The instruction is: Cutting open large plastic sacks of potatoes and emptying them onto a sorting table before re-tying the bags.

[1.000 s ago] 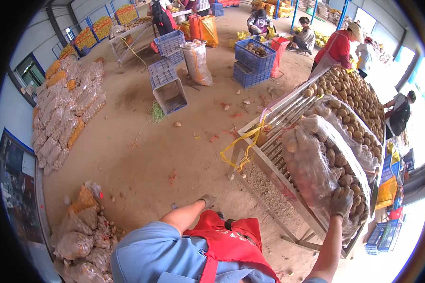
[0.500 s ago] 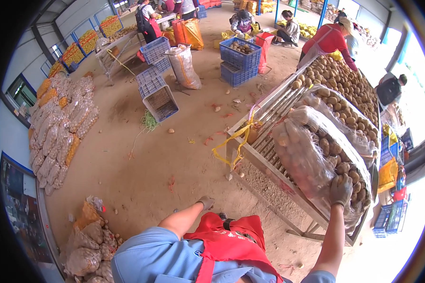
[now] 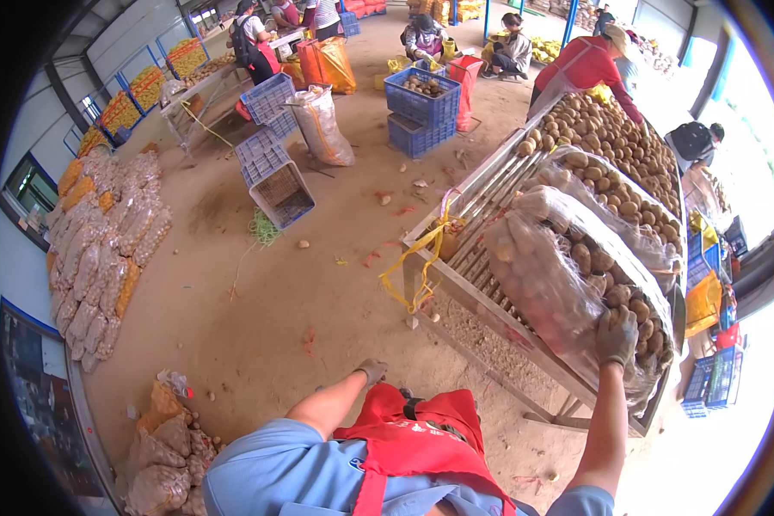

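My right hand (image 3: 617,337), in a grey glove, is closed at the slit edge of a clear plastic sack (image 3: 542,271). The sack lies on its side on a slatted table (image 3: 469,249), split along the top so that brown potatoes (image 3: 592,258) show. The fingers curl over the plastic beside the potatoes, and their tips are partly hidden. A second split sack (image 3: 641,225) of potatoes lies just beyond, with loose potatoes (image 3: 615,142) heaped behind it. My left hand (image 3: 372,370), also gloved, hangs over the floor in front of my red apron (image 3: 421,443), holding nothing I can see; its fingers are mostly hidden.
Yellow ribbon (image 3: 421,271) hangs from the table's near left corner. A co-worker in red (image 3: 576,64) leans over the far end. Blue crates (image 3: 421,107), a tipped crate (image 3: 284,193) and a standing sack (image 3: 322,129) are on the floor. Stacked sacks (image 3: 103,249) line the left.
The view has shifted slightly, so the table and the crates appear a little further left. My right hand stays at the same sack, and my left hand still hangs low.
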{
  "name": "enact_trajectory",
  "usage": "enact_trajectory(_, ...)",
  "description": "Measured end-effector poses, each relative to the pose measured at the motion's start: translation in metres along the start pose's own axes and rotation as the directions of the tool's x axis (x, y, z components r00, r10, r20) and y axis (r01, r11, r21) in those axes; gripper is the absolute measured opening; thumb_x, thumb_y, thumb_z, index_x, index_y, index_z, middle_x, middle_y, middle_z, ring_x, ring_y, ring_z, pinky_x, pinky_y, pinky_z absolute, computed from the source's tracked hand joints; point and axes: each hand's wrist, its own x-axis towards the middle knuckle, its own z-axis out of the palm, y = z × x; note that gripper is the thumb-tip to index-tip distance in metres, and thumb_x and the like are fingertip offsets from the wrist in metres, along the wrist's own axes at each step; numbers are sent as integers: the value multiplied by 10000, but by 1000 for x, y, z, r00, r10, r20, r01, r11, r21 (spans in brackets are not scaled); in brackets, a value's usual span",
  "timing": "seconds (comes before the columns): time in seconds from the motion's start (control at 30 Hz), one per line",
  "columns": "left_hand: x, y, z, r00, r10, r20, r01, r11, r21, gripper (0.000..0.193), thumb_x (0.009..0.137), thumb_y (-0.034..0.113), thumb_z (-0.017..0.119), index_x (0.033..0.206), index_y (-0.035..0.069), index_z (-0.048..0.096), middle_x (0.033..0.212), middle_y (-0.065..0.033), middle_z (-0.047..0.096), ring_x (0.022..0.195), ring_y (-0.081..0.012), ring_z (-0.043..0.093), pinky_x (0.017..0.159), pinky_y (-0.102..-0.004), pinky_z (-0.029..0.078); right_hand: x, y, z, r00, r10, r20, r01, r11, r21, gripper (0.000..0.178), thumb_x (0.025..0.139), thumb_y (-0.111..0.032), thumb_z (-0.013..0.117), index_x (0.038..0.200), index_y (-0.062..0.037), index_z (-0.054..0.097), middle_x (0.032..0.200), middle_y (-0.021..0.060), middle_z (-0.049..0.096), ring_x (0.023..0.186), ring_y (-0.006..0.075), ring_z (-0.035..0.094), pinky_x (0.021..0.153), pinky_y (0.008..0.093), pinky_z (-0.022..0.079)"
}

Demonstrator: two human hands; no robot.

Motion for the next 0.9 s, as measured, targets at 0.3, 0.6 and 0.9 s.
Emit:
enact_trajectory(0.3, 10, -5, 0, 1000, -16, 16, 15, 997, 72, 363, 1019, 340, 577, 1168, 45, 725, 940, -131, 791, 751, -208, 748, 673, -351, 573, 0, -3, -2, 1000, 7, 6, -7, 1000, -9, 427, 990, -362, 624, 1272, -41, 623, 1184, 190, 634, 1107, 398, 615, 952, 513, 478)
enact_trajectory(0.6, 6, -2, -1, 1000, -19, 18, 18, 997, 71, 367, 1017, 336, 570, 1180, 44, 722, 939, -136, 791, 735, -208, 746, 642, -336, 557, 0, -1, 0, 1000, 1, 1, -1, 1000, -20, 439, 990, -367, 627, 1277, -35, 622, 1194, 190, 638, 1109, 397, 619, 958, 509, 481)
enact_trajectory(0.9, 10, -3, -1, 999, -24, 48, 20, 997, 71, 377, 1017, 334, 569, 1208, 44, 715, 970, -143, 794, 719, -207, 741, 611, -333, 534, 0, 1, 1, 1000, -17, -19, 17, 1000, -11, 441, 993, -375, 618, 1278, -40, 637, 1200, 179, 636, 1117, 395, 617, 962, 501, 483)
